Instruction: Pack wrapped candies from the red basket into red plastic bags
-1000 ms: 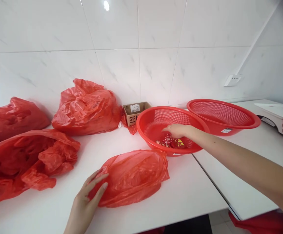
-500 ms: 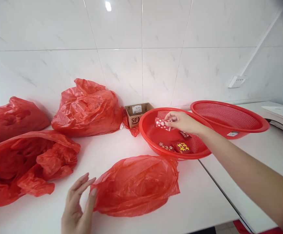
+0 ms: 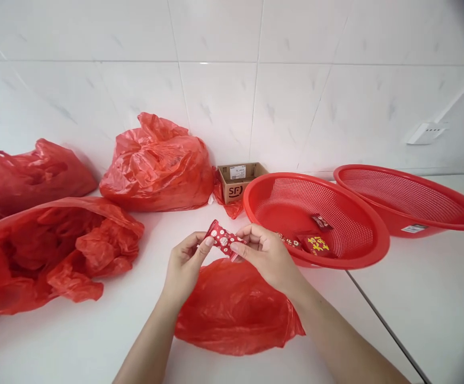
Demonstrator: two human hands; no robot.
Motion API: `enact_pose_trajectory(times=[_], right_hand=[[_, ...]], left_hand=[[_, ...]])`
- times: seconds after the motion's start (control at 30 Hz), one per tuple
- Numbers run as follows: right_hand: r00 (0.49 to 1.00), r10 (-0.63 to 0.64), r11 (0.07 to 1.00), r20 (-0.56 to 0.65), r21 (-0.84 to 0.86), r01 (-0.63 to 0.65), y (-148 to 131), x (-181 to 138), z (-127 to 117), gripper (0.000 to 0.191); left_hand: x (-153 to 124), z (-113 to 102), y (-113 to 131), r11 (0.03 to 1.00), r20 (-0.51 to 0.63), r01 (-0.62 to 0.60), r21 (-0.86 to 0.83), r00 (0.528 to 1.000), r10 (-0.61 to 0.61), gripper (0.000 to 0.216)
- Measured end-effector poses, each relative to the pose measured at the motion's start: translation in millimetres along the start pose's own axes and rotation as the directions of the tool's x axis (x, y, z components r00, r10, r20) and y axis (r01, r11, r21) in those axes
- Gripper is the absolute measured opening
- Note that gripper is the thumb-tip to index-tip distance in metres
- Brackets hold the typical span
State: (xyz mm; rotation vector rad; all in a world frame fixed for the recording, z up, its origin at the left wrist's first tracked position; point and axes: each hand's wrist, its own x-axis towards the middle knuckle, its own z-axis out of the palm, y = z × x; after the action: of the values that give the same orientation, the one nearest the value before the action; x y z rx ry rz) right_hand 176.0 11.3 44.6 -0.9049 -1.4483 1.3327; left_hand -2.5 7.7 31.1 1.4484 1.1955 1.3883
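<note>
Between both hands is a small red snack packet point(image 3: 223, 239) with white dots, held above the table. My left hand point(image 3: 188, 261) pinches its left end between thumb and fingers. My right hand point(image 3: 266, 256) grips the other end. Below them a red plastic bag point(image 3: 236, 314) lies spread on the white table, partly covered by my hands and forearms. To the right, a red perforated basket point(image 3: 284, 197) holds a red packet with yellow characters point(image 3: 316, 245), a dark red packet point(image 3: 321, 222) and a packet with white characters point(image 3: 288, 240), partly hidden by my right hand.
Behind the first basket's right side stands a second red basket point(image 3: 400, 192). A small cardboard box point(image 3: 234, 191) sits by the wall. A bulging red bag point(image 3: 158, 170), another red bag point(image 3: 40, 176) and an open bag of crumpled red plastic point(image 3: 56, 250) occupy the left.
My right hand has brought the dotted packet out of the basket, leftward and toward me. My left hand has left the edge of the red bag and taken hold of the packet too.
</note>
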Motion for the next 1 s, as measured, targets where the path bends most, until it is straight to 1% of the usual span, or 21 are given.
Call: enact_pose_trajectory(times=[0.13, 0.2, 0.3, 0.4, 0.5, 0.6, 0.67, 0.77, 0.83, 0.9, 0.97, 1.0], right_hand=[[0.995, 0.084, 0.996, 0.059, -0.015, -0.083, 7.2, -3.2, 0.4, 0.027], [0.990, 0.104, 0.994, 0.096, 0.003, -0.105, 7.6, -4.8, 2.0, 0.030], [0.982, 0.116, 0.991, 0.148, 0.044, -0.123, 7.0, -5.5, 3.3, 0.029], [0.979, 0.121, 0.991, 0.162, 0.042, -0.129, 6.7, -5.2, 2.8, 0.028], [0.985, 0.110, 0.994, 0.134, -0.011, -0.109, 7.0, -5.4, 2.4, 0.026], [0.988, 0.110, 0.993, 0.110, -0.051, -0.105, 7.1, -6.7, 3.7, 0.026], [0.980, 0.132, 0.990, 0.147, -0.059, -0.125, 6.8, -8.0, 5.0, 0.027], [0.955, 0.157, 0.987, 0.250, -0.074, -0.143, 6.2, -9.4, 5.9, 0.029], [0.957, 0.141, 0.989, 0.252, -0.068, -0.128, 6.1, -9.3, 5.4, 0.029], [0.970, 0.124, 0.992, 0.209, -0.046, -0.117, 6.4, -8.4, 4.5, 0.029], [0.976, 0.116, 0.993, 0.185, -0.037, -0.111, 7.1, -7.6, 3.8, 0.031], [0.978, 0.106, 0.994, 0.177, -0.041, -0.101, 7.4, -7.5, 3.8, 0.031]], left_hand=[[-3.6, -6.1, -14.5, 0.990, 0.030, 0.095, -0.108, 0.995, -0.092, 0.028], [-4.9, -9.8, -18.1, 0.979, 0.057, 0.116, -0.168, 0.993, -0.108, 0.026], [-6.1, -12.1, -18.4, 0.953, 0.082, 0.131, -0.275, 0.990, -0.113, 0.023], [-7.1, -10.5, -16.1, 0.923, 0.087, 0.155, -0.352, 0.987, -0.133, 0.024], [-8.3, -7.6, -16.0, 0.921, 0.086, 0.166, -0.353, 0.986, -0.145, 0.024], [-8.9, -5.5, -17.7, 0.921, 0.099, 0.157, -0.356, 0.987, -0.131, 0.023], [-8.7, -5.4, -18.7, 0.917, 0.108, 0.162, -0.364, 0.985, -0.132, 0.026], [-8.8, -6.5, -18.6, 0.912, 0.112, 0.199, -0.357, 0.979, -0.170, 0.028], [-9.9, -6.8, -16.9, 0.913, 0.158, 0.250, -0.323, 0.965, -0.208, 0.028], [-11.8, -6.1, -14.2, 0.923, 0.244, 0.287, -0.256, 0.943, -0.226, 0.027], [-13.7, -4.5, -11.7, 0.939, 0.326, 0.292, -0.182, 0.919, -0.222, 0.029], [-14.4, -3.8, -10.8, 0.945, 0.348, 0.287, -0.157, 0.912, -0.219, 0.030]])
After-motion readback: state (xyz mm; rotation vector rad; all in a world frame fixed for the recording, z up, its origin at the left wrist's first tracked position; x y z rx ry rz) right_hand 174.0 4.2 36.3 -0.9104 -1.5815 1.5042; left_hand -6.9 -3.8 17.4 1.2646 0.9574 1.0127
